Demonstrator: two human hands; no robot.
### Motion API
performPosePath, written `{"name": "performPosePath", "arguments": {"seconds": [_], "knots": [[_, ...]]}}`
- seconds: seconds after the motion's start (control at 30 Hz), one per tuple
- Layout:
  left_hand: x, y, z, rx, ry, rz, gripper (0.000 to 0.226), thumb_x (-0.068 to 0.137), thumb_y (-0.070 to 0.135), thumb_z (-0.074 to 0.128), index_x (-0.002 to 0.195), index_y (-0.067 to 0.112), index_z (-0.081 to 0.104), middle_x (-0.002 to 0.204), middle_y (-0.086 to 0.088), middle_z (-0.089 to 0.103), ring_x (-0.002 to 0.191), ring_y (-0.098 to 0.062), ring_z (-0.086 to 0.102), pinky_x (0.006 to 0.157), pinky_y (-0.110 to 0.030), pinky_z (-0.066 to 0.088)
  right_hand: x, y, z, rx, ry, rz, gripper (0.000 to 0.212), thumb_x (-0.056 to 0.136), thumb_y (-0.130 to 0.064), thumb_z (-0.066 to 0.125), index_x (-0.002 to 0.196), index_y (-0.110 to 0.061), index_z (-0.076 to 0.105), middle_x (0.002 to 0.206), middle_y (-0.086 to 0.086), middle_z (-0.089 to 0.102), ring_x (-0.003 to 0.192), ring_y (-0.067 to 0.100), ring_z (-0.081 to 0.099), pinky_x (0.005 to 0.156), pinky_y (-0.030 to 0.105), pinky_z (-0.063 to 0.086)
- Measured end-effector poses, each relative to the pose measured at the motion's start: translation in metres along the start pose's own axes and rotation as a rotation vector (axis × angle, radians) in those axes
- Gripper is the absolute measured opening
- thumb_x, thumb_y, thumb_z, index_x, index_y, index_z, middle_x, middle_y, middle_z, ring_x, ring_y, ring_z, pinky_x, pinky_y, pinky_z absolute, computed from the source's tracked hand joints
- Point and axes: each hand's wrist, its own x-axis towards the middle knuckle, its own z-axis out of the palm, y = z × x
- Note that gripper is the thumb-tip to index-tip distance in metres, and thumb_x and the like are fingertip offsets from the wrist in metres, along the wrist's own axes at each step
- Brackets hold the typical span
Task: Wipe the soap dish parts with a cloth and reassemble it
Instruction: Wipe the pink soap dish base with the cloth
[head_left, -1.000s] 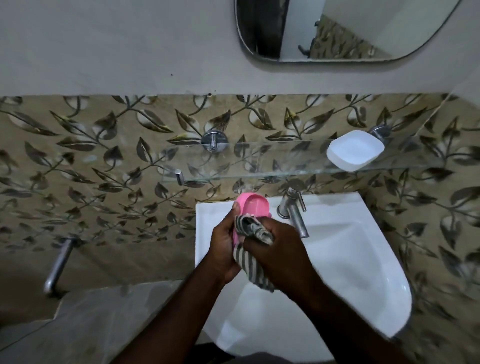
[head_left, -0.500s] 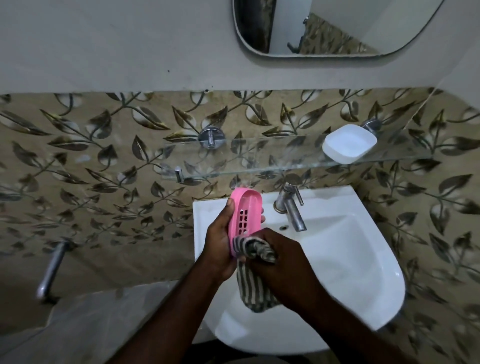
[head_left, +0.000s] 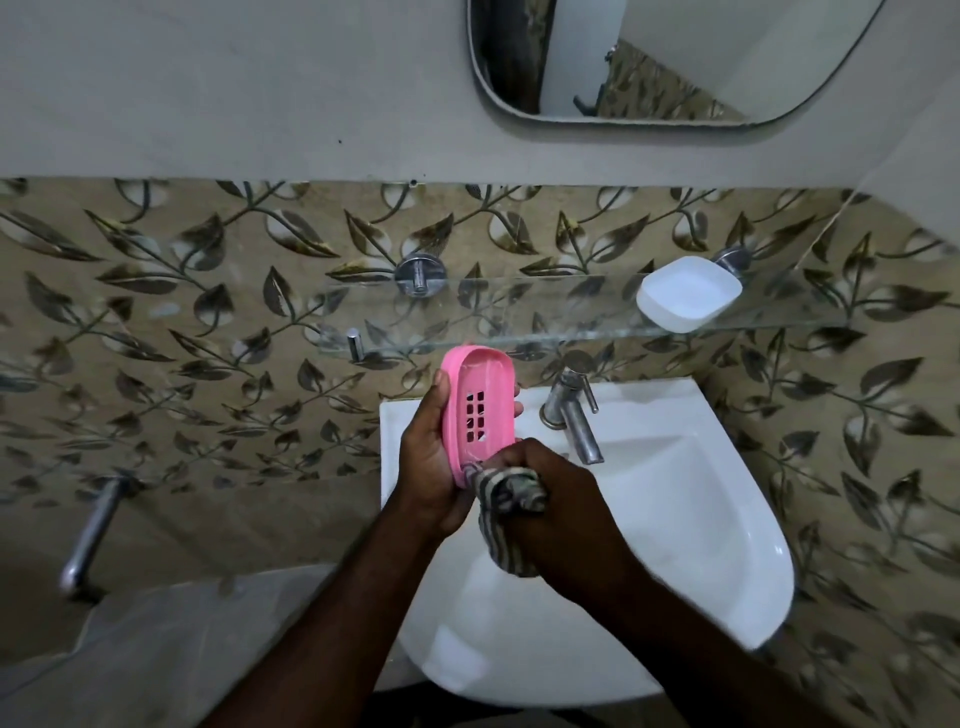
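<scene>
My left hand (head_left: 431, 462) holds the pink slotted soap dish tray (head_left: 480, 410) upright over the sink, its hollow side with the drain holes facing me. My right hand (head_left: 561, 499) is closed around a striped grey cloth (head_left: 506, 506) and presses it against the tray's lower end. The rest of the cloth hangs down below my fist. The white soap dish base (head_left: 688, 293) lies on the glass shelf (head_left: 519, 322) at the upper right, apart from both hands.
A white corner sink (head_left: 691, 519) lies under my hands, with a metal tap (head_left: 571, 410) just right of the tray. Leaf-patterned tiles cover the walls. A mirror (head_left: 665, 57) hangs above. A metal pipe (head_left: 91, 535) sticks out at the lower left.
The cloth has slid down from the middle of the pink tray to its lower end, uncovering the drain holes. My left hand has raised and turned the tray more upright.
</scene>
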Motion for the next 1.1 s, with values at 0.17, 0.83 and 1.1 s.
{"name": "performPosePath", "arguments": {"seconds": [0.17, 0.83, 1.1], "knots": [[0.0, 0.005, 0.011, 0.008, 0.024, 0.052, 0.065, 0.081, 0.05, 0.045, 0.115, -0.003, 0.059, 0.091, -0.021, 0.073, 0.078, -0.027, 0.071, 0.067, -0.033, 0.058, 0.003, -0.011, 0.009, 0.089, 0.091, -0.072, 0.016, 0.075, -0.02, 0.071, 0.091, -0.022, 0.068, 0.084, -0.003, 0.072, 0.078, 0.008, 0.069, 0.068, 0.023, 0.056], [-0.012, -0.004, 0.018, 0.053, 0.114, 0.001, 0.072, 0.076, 0.052, 0.049, 0.122, -0.003, 0.057, 0.099, -0.023, 0.07, 0.082, -0.028, 0.069, 0.076, -0.039, 0.055, -0.012, -0.016, -0.009, 0.144, 0.005, 0.047, 0.017, 0.079, -0.005, 0.073, 0.092, -0.016, 0.071, 0.086, 0.004, 0.074, 0.082, 0.021, 0.071, 0.077, 0.041, 0.057], [-0.022, -0.017, 0.009, 0.015, -0.024, -0.15, 0.043, 0.1, 0.027, 0.043, 0.128, -0.003, 0.058, 0.133, -0.013, 0.062, 0.107, -0.008, 0.068, 0.092, -0.023, 0.052, 0.031, -0.05, -0.025, 0.63, 0.142, 0.12, 0.017, 0.083, 0.003, 0.067, 0.098, -0.003, 0.071, 0.093, 0.019, 0.075, 0.087, 0.034, 0.073, 0.079, 0.041, 0.059]]}}
